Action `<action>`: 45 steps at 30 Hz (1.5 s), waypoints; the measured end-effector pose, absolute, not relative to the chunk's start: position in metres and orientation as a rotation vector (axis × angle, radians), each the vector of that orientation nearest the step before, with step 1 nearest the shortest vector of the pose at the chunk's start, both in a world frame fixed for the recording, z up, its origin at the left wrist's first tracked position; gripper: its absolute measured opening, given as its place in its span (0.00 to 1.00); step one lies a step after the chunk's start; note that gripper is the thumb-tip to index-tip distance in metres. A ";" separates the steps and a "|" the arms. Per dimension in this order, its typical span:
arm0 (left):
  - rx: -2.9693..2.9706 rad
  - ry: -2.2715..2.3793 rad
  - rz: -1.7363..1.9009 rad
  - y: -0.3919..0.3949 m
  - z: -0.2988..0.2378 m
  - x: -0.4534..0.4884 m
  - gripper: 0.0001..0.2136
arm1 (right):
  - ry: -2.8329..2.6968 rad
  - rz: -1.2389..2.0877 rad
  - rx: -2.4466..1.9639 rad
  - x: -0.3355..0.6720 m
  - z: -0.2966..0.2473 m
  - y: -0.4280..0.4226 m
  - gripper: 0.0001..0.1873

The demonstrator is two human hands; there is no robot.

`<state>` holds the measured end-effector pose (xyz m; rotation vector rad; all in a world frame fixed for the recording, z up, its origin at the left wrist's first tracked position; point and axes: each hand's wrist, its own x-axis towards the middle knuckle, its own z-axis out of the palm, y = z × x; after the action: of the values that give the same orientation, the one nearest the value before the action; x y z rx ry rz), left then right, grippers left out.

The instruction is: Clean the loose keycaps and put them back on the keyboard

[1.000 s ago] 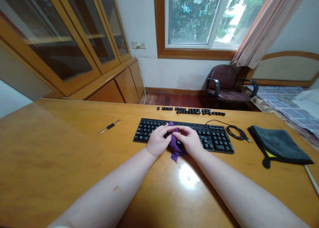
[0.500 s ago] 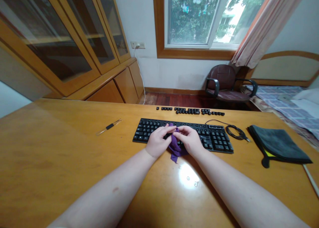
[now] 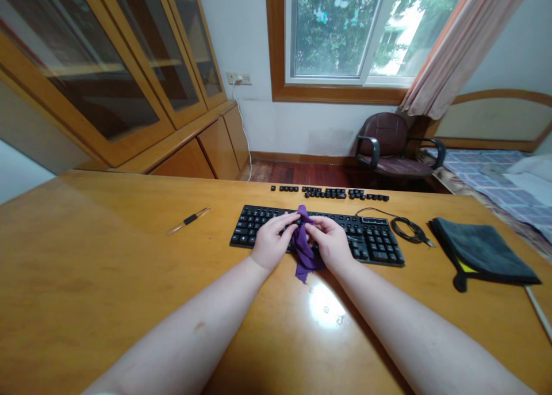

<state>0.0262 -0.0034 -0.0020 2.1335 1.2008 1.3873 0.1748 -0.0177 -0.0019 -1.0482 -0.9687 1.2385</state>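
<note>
A purple cloth [image 3: 305,252] is bunched between my two hands, over the middle of a black keyboard [image 3: 379,242]. My left hand [image 3: 275,238] pinches the cloth from the left, fingers pointing right. From the other side, my right hand [image 3: 328,241] has thumb and fingers closed on it. One end of the cloth sticks up beyond the fingertips, and the rest hangs over the keyboard's near edge onto the desk. Whether something small is wrapped in the cloth is hidden. Loose black keycaps [image 3: 330,193] lie in rows behind the keyboard.
Left of the keyboard lies a thin clear tool with a black grip [image 3: 190,218]. A coiled cable [image 3: 407,229] and a folded dark grey cloth [image 3: 483,251] are on the right of the wooden desk [image 3: 107,280]. Beyond the desk stands an armchair [image 3: 388,145].
The fingers of both hands have parted slightly and shifted on the purple cloth. More of its upper end now shows beyond the fingertips.
</note>
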 end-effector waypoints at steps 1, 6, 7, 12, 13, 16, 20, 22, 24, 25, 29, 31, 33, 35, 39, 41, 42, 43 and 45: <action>2.141 1.185 1.387 -0.003 -0.002 0.026 0.11 | -0.967 1.252 -1.049 0.174 -0.002 -0.018 0.15; 2.124 1.127 1.392 -0.001 0.001 0.026 0.10 | -0.929 1.225 -1.066 0.173 -0.002 -0.018 0.14; 2.100 1.131 1.395 -0.001 0.000 0.026 0.09 | -0.931 1.218 -1.066 0.173 -0.003 -0.018 0.14; 1.887 1.185 1.371 0.000 -0.004 0.029 0.08 | -0.938 1.212 -1.051 0.174 -0.004 -0.019 0.13; 1.820 1.188 1.367 0.001 -0.003 0.029 0.10 | -0.934 1.203 -1.048 0.174 -0.004 -0.019 0.13; 1.668 1.234 1.395 0.009 0.006 0.021 0.15 | -0.924 1.154 -1.033 0.175 -0.004 -0.018 0.12; 1.832 1.459 1.278 0.032 0.035 -0.001 0.13 | -0.909 1.104 -1.042 0.176 -0.004 -0.019 0.11; 2.015 1.561 1.045 0.044 0.046 -0.010 0.11 | -0.901 1.101 -1.053 0.175 -0.004 -0.019 0.12; 2.227 1.571 0.841 0.055 0.049 -0.015 0.12 | -0.899 1.103 -1.060 0.175 -0.003 -0.019 0.12; 2.306 1.559 0.769 0.058 0.047 -0.015 0.12 | -0.901 1.102 -1.064 0.175 -0.003 -0.019 0.12; 2.492 1.382 0.555 0.065 0.028 -0.012 0.13 | -0.912 1.092 -1.075 0.175 -0.002 -0.020 0.12; 2.538 1.290 0.482 0.065 0.018 -0.011 0.14 | -0.919 1.087 -1.081 0.175 -0.002 -0.020 0.12; 2.533 1.256 0.453 0.065 0.012 -0.011 0.14 | -0.927 1.083 -1.088 0.175 -0.002 -0.020 0.12; 2.510 1.259 0.448 0.065 0.008 -0.012 0.14 | -0.934 1.080 -1.094 0.175 -0.003 -0.020 0.12; 2.483 1.279 0.468 0.065 0.006 -0.013 0.14 | -0.947 1.084 -1.101 0.175 -0.003 -0.020 0.12; 2.479 1.268 0.475 0.065 0.006 -0.013 0.14 | -0.947 1.093 -1.105 0.174 -0.003 -0.020 0.12; 2.478 1.263 0.482 0.065 0.005 -0.013 0.14 | -0.944 1.096 -1.108 0.174 -0.003 -0.020 0.12; 2.477 1.258 0.490 0.065 0.005 -0.013 0.14 | -0.941 1.097 -1.112 0.174 -0.003 -0.020 0.12; 2.478 1.255 0.519 0.066 0.004 -0.012 0.13 | -0.937 1.094 -1.118 0.174 -0.003 -0.020 0.13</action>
<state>-0.0122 0.0658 0.0042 2.4783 1.2547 0.5185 0.1739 -0.0203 -0.0031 -1.1178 -0.9374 1.0937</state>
